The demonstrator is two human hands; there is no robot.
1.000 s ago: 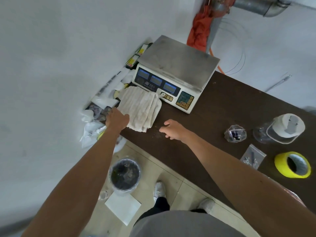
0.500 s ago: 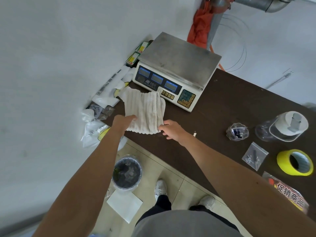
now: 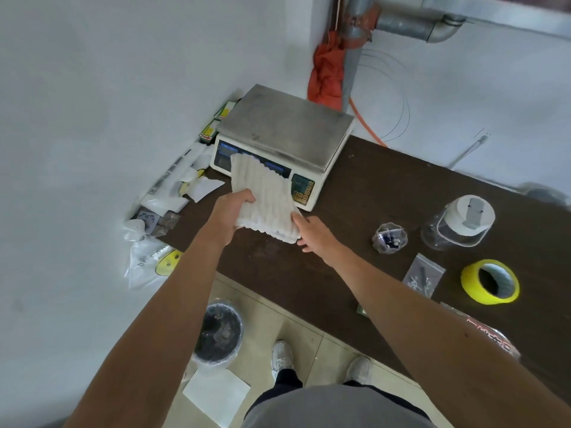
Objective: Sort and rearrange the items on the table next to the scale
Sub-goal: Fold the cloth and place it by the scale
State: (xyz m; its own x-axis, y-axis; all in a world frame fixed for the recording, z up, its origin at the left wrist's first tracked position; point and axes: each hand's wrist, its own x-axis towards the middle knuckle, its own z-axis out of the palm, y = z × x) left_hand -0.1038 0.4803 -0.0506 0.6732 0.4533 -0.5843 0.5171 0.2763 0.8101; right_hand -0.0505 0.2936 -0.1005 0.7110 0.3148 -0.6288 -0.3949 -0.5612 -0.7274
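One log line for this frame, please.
left hand: grips towel edge | right hand: pinches towel corner | towel: held up, partly hiding scale display

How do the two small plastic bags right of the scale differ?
The bunched bag is puffed and rounded; the zip bag lies flat and rectangular. The bunched bag holds dark blue bits; the zip bag holds small pale hardware, likely screws. Both are clear plastic and rest on the dark table.
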